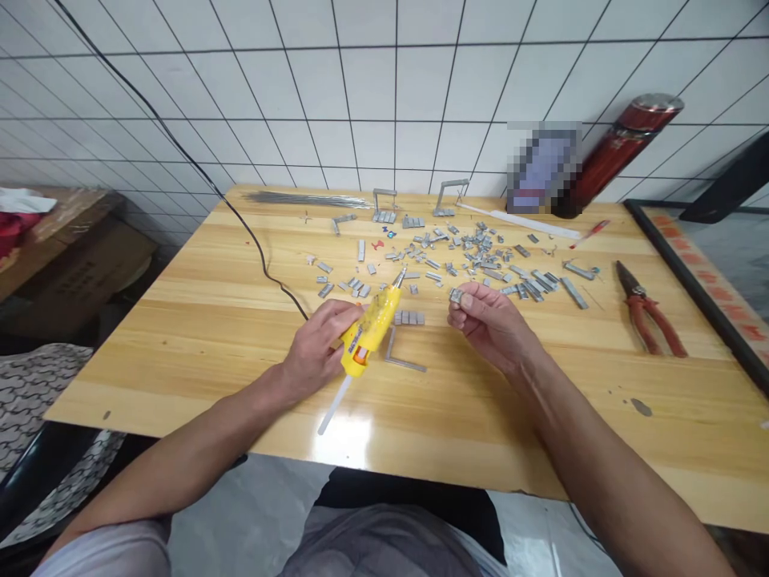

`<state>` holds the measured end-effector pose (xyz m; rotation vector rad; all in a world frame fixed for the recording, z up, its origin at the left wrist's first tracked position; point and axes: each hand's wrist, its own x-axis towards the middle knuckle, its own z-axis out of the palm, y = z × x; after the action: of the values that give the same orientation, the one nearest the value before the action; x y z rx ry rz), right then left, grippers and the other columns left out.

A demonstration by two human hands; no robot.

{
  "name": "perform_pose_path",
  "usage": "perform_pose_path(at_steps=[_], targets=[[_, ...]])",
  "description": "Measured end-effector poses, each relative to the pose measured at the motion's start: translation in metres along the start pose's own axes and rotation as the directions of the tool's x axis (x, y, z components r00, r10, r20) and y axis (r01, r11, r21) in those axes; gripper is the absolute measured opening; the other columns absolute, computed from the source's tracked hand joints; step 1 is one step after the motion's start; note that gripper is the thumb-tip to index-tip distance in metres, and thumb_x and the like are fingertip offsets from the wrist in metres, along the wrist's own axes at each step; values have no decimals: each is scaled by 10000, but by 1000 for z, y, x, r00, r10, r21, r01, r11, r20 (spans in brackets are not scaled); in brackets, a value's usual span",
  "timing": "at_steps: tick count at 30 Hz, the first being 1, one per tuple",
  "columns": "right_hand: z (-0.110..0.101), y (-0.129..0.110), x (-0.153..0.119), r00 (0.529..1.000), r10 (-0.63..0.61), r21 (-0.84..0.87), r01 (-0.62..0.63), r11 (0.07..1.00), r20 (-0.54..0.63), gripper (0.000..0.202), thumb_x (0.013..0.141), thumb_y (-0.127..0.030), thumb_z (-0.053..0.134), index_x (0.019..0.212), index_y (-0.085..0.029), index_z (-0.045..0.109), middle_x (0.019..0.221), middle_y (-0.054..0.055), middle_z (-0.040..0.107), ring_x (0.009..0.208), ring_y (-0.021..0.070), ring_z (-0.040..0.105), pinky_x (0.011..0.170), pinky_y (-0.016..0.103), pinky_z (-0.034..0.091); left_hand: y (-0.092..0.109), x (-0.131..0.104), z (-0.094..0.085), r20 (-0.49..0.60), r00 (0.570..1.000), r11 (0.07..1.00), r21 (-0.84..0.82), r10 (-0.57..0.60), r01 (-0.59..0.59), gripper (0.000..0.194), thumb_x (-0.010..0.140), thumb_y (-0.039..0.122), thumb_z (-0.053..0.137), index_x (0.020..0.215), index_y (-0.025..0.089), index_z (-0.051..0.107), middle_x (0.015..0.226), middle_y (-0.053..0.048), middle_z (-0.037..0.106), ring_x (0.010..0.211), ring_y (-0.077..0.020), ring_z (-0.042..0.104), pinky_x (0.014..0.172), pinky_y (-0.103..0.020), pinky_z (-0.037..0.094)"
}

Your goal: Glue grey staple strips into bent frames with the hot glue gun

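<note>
My left hand (321,340) is wrapped round a yellow hot glue gun (373,324), its metal nozzle pointing away and to the right. A white glue stick (334,405) sticks out of its rear. Between thumb and fingers, my right hand (496,322) pinches a small grey piece (456,296). On the table between the hands lies a short row of grey blocks (409,318), with an L-shaped grey strip (405,365) just in front of it. Many loose grey pieces (484,248) are scattered beyond my hands.
Red-handled pliers (652,320) lie at the right of the wooden table (198,353). A bundle of thin rods (306,199), two grey frames and a red flask (625,156) stand or lie by the tiled wall. A black cord (252,232) runs down from the upper left.
</note>
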<state>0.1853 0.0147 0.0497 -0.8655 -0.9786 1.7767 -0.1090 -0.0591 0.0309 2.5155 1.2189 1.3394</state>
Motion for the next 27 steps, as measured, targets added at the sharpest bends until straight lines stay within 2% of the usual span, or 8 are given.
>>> perform_pose_path(at_steps=[2,9,12,14,18,22,24,27], targets=[[2,1,0,1000,3,-20,-2,1000,10,364,633,-421,989,798,-216,738,711,-16,659,596,88,524,560,236,440,-3,1,3,-19,1000,999,-24,22,-22,368,1010,189,615,1376,216,597,1123,-107,710,1013,-202,673,864,-335,593],[3,0,-4,1000,-3,-56,3,998,0,321,651,-399,982,821,-243,758,767,-2,678,650,112,559,583,250,461,-9,0,9,-26,1000,1000,20,-6,6,440,986,140,592,1421,193,558,1173,-127,711,1071,-233,676,909,-405,592],[1,-1,-3,1000,-13,-64,12,998,-14,295,666,-387,969,817,-263,748,765,-6,670,661,129,565,609,277,485,-12,5,-2,25,998,994,93,-57,55,493,963,104,573,1446,190,537,1214,-124,708,1133,-241,656,970,-425,577],[2,-4,-3,999,-30,-81,28,996,-23,306,652,-402,971,809,-264,747,746,-4,664,662,137,563,617,287,491,-18,9,-17,89,986,977,172,-140,124,502,951,102,562,1445,192,544,1222,-114,711,1135,-241,653,995,-426,564],[5,-13,-8,997,-61,-132,54,990,-51,325,641,-431,967,803,-254,748,720,-2,656,661,133,555,616,278,480,-43,13,-65,211,924,905,359,-319,231,440,951,148,562,1389,159,590,1226,-123,710,1140,-251,647,1011,-405,542],[5,-13,-14,996,-69,-270,51,961,-59,299,698,-451,929,841,-255,753,715,-5,645,676,138,550,640,284,474,-72,11,-106,305,802,766,585,-513,266,429,959,185,547,1381,133,607,1157,-142,702,1073,-269,656,977,-399,532],[4,-7,-17,994,-87,-351,61,934,-60,291,728,-471,905,867,-263,755,727,-4,651,696,150,561,670,299,480,-82,9,-113,313,737,677,690,-599,257,440,950,191,556,1385,155,615,1128,-138,699,1041,-273,663,951,-389,530],[4,7,-21,996,-82,-450,55,891,-41,323,734,-533,884,851,-261,752,718,6,654,692,167,566,680,325,491,-91,10,-110,312,695,614,754,-648,234,431,950,193,552,1373,173,635,1121,-140,696,1023,-284,669,934,-393,521]])
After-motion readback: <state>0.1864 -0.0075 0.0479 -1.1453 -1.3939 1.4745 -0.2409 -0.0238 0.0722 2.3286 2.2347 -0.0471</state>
